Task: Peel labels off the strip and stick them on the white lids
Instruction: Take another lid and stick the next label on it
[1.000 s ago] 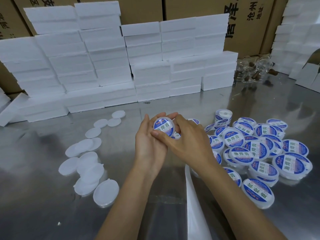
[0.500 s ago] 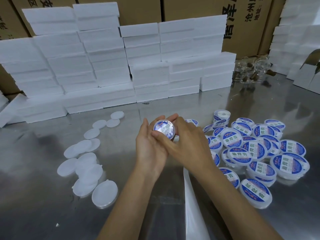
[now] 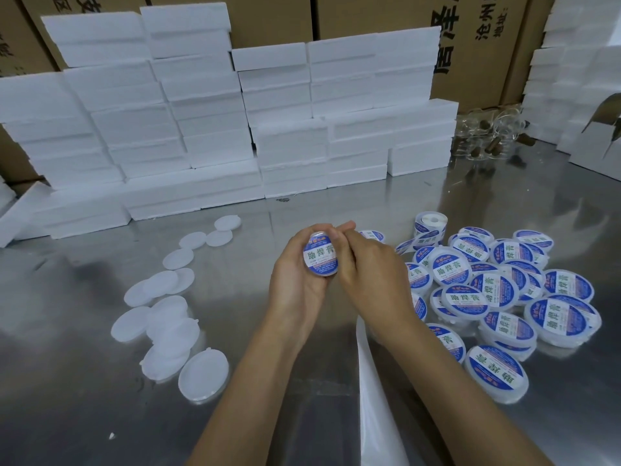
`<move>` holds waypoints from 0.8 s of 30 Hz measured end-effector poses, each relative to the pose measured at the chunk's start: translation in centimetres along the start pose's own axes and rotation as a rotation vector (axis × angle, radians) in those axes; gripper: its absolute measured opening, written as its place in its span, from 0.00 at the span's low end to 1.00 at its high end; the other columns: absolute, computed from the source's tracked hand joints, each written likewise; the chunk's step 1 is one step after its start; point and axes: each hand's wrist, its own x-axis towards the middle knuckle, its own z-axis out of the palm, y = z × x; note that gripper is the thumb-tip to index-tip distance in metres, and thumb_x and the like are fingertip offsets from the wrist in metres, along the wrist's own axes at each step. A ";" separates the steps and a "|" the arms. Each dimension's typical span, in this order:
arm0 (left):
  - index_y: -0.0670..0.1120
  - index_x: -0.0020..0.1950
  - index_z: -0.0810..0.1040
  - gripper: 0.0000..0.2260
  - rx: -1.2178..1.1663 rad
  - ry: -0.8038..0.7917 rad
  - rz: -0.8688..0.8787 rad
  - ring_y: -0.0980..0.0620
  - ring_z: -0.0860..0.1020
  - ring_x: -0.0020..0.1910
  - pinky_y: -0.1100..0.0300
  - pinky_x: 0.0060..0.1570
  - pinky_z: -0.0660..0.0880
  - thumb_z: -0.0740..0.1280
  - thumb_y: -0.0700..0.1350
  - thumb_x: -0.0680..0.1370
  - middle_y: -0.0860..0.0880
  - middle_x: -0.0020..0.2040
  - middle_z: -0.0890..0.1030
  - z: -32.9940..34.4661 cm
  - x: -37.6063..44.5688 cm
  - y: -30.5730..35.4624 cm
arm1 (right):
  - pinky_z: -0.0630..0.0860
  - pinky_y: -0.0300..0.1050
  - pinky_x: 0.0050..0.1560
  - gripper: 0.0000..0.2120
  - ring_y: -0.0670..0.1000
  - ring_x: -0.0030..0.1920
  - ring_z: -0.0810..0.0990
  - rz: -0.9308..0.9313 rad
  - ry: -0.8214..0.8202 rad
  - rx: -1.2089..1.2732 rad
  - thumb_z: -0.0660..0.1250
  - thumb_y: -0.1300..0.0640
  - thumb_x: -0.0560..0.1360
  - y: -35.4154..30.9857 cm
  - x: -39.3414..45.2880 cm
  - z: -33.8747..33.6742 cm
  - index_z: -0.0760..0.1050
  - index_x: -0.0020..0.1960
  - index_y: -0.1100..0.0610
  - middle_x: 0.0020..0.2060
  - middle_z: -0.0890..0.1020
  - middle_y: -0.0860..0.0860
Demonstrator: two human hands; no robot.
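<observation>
Near edge centre, a white backing strip (image 3: 373,391) runs up the steel worktop (image 3: 84,415) between the two forearms. Above it the left hand (image 3: 295,284) cups a labelled lid (image 3: 321,255), fingers curled round its far edge, blue-and-white label facing the camera. Right hand (image 3: 366,274) sits against the lid's right side, fingers bent onto its rim and touching the left fingertips at the top; can't tell if it pinches anything else. Left of the hands, plain white lids (image 3: 168,317) lie in a loose overlapping trail from near-left toward centre-far, the nearest one (image 3: 203,376) showing its rimmed side. Right of the hands, a heap of labelled lids (image 3: 497,290), most label-up, some stacked and tilted. At the far edge of that heap a label roll (image 3: 430,222) stands with its strip trailing toward the hands. Further back, stacked white foam blocks (image 3: 201,129) form a wall across left and centre, more at far right (image 3: 571,79). Clear glass jars (image 3: 487,136) sit far right on the worktop. Brown cartons (image 3: 477,35) with black printed characters stand behind everything.
</observation>
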 end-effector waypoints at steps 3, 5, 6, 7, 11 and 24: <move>0.40 0.54 0.74 0.11 -0.060 0.019 -0.003 0.46 0.83 0.57 0.55 0.56 0.78 0.55 0.43 0.84 0.38 0.60 0.83 -0.1 0.1 0.1 | 0.64 0.46 0.37 0.16 0.47 0.34 0.75 -0.058 -0.014 0.035 0.55 0.40 0.81 -0.1 -0.5 -0.1 0.71 0.45 0.50 0.32 0.77 0.45; 0.41 0.54 0.75 0.10 -0.102 0.020 -0.018 0.46 0.83 0.57 0.55 0.53 0.80 0.56 0.44 0.84 0.39 0.60 0.83 -0.1 0.0 0.2 | 0.63 0.44 0.36 0.16 0.38 0.31 0.70 -0.072 0.024 0.046 0.59 0.33 0.76 -0.6 -1.0 -0.3 0.62 0.40 0.42 0.28 0.68 0.38; 0.41 0.54 0.75 0.10 -0.114 0.019 -0.022 0.46 0.83 0.57 0.56 0.51 0.81 0.57 0.44 0.83 0.39 0.61 0.83 -0.1 0.0 0.3 | 0.62 0.44 0.37 0.18 0.34 0.33 0.70 -0.076 0.040 0.052 0.60 0.30 0.73 -0.7 -1.2 -0.2 0.59 0.38 0.41 0.27 0.66 0.37; 0.41 0.54 0.76 0.10 -0.126 0.015 -0.028 0.46 0.83 0.58 0.57 0.49 0.82 0.57 0.44 0.83 0.39 0.61 0.83 -0.2 0.0 0.3 | 0.62 0.44 0.39 0.19 0.30 0.36 0.70 -0.075 0.042 0.067 0.61 0.30 0.72 -0.7 -1.2 -0.2 0.58 0.37 0.41 0.27 0.65 0.36; 0.41 0.57 0.74 0.11 -0.178 -0.019 -0.062 0.45 0.82 0.61 0.54 0.48 0.82 0.54 0.43 0.85 0.40 0.63 0.82 -0.7 0.1 0.5 | 0.64 0.45 0.43 0.16 0.39 0.35 0.73 -0.036 -0.058 0.192 0.63 0.41 0.77 0.3 -0.6 -0.1 0.60 0.37 0.43 0.29 0.72 0.39; 0.43 0.66 0.76 0.16 -0.119 -0.037 -0.070 0.42 0.80 0.62 0.44 0.66 0.73 0.63 0.44 0.78 0.40 0.65 0.81 -1.0 0.4 -0.4 | 0.72 0.56 0.52 0.18 0.50 0.31 0.74 0.168 0.031 0.352 0.61 0.48 0.81 2.4 -0.2 -4.1 0.72 0.36 0.56 0.25 0.74 0.46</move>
